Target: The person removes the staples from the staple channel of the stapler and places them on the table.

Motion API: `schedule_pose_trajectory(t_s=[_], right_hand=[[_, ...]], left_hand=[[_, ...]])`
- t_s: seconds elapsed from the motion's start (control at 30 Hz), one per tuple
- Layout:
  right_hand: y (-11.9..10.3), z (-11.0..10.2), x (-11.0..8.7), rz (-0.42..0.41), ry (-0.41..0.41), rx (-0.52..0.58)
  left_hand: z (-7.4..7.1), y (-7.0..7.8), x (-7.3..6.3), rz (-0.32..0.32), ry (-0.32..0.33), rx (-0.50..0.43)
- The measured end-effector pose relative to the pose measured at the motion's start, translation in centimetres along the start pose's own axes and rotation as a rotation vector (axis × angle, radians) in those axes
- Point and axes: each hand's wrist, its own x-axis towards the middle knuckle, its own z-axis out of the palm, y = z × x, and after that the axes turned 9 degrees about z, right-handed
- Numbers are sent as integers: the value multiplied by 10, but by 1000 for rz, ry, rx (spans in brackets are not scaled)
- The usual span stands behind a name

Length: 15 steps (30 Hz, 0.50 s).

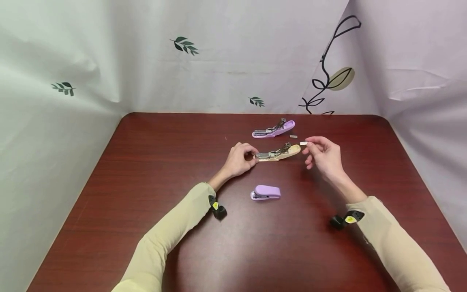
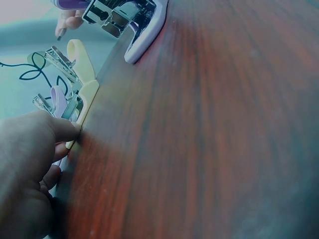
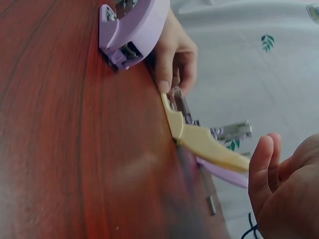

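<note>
A yellow stapler [image 1: 290,152] lies opened out on the table, its metal parts exposed. My left hand [image 1: 239,159] pinches the left end of its base between thumb and fingers, as the left wrist view also shows at the yellow stapler [image 2: 87,92]. Just past the other end, my right hand [image 1: 324,157] pinches a small pale strip of staples [image 1: 303,143] between thumb and index finger, apart from the stapler. In the right wrist view the fingers of the right hand [image 3: 289,184] show, but the strip is hidden.
Behind the yellow stapler lies a purple stapler [image 1: 282,129], also opened out. A second staple strip [image 1: 293,136] rests beside it. Nearer me stands a closed purple stapler [image 1: 267,192]. Patterned cloth [image 1: 219,61] hangs behind the brown table [image 1: 146,162].
</note>
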Motion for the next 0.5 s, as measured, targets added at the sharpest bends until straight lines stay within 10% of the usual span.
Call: schedule_pose_trajectory(t_s=[0.5], right_hand=[[23,-14,3,207,23,-28]], left_hand=[[-1,1,-1,-4,-8,4]])
